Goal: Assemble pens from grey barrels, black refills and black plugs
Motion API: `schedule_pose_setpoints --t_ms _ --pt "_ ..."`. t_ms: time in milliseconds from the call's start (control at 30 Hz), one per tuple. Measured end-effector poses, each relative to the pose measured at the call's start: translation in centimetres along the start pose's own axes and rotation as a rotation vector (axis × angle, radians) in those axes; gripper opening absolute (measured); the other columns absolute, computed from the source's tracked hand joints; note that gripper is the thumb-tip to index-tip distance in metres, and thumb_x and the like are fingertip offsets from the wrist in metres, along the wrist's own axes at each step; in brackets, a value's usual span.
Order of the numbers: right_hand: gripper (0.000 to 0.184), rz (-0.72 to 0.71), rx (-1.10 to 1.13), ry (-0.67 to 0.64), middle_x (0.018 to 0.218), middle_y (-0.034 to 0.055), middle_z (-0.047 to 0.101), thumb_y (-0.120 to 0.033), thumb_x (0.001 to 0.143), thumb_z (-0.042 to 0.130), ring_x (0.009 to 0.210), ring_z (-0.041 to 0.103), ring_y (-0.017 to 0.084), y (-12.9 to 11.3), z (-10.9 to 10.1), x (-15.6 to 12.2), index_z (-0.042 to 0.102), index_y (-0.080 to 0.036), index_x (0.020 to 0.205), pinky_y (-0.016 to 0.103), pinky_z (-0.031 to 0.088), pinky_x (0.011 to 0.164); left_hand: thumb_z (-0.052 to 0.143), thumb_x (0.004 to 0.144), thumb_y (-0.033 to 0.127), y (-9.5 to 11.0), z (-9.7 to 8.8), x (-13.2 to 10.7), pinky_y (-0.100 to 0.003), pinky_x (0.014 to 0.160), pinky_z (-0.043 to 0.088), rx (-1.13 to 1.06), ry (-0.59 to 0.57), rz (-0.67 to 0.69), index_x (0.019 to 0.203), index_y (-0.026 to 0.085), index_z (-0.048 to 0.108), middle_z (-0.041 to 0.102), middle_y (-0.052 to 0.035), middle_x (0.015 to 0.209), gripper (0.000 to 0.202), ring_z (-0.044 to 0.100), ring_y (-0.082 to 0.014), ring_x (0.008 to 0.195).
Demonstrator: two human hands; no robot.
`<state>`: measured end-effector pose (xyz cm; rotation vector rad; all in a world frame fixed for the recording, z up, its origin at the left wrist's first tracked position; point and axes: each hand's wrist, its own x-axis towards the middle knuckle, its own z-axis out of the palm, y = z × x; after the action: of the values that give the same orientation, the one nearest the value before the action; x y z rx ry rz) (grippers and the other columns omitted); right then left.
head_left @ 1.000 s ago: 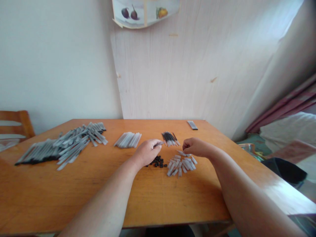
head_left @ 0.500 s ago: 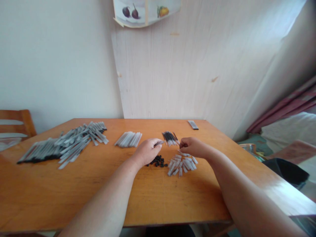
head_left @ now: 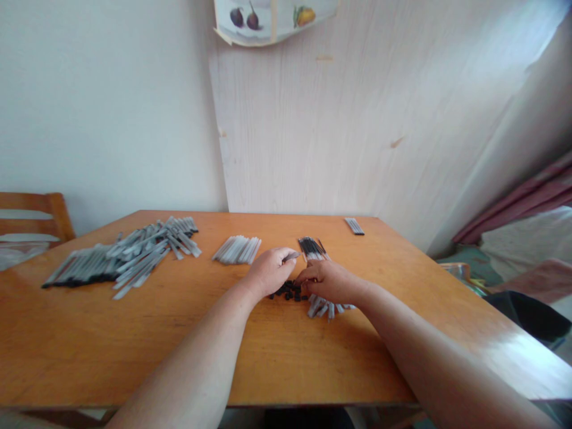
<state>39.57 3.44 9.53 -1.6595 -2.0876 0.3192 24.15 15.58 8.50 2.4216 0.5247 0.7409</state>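
Note:
My left hand is closed, thumb on top, around a slim grey tube whose end sticks out to the right. Just beneath it lies a pile of small black caps. My right hand reaches in from the right with its fingers stretched down to the caps. Thumb and forefinger look apart there, and I make out nothing between them. Short pale strips lie partly hidden under the right hand. Behind it is a bundle of thin black sticks with pale ends.
Translucent tubes lie in a row left of my hands. A big heap of grey tubes with black ends covers the table's far left. Several more tubes lie at the back right. A black bin stands beyond the right edge.
My right hand has moved left and down from above the pale strips to the black caps, its fingers stretching out. The left hand keeps the tube. The view has shifted slightly.

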Motion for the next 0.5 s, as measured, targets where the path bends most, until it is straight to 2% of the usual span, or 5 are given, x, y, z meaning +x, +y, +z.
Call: schedule_pose_setpoints --t_ms 200,500 --pt "0.030 0.043 -0.014 0.032 0.083 0.0030 0.071 -0.011 0.072 0.055 0.080 0.063 0.018 0.58 0.07 -0.03 0.075 -0.024 0.091 0.027 0.045 0.072 0.046 0.088 0.030 0.03 -0.10 -0.02 -0.031 0.092 0.045 0.008 0.002 0.006 0.108 0.019 0.066 0.069 -0.0076 0.112 0.031 0.061 -0.0200 0.104" --pt "0.016 0.107 -0.110 0.039 0.077 0.0033 0.068 -0.021 0.072 0.063 0.070 0.060 0.016 0.77 0.81 0.35 0.072 -0.023 0.084 0.025 0.040 0.060 0.046 0.088 0.030 -0.14 0.05 -0.02 -0.031 0.092 0.045 0.002 0.007 0.019 0.108 0.019 0.066 0.069 -0.0078 0.110 0.030 0.061 -0.0198 0.103"
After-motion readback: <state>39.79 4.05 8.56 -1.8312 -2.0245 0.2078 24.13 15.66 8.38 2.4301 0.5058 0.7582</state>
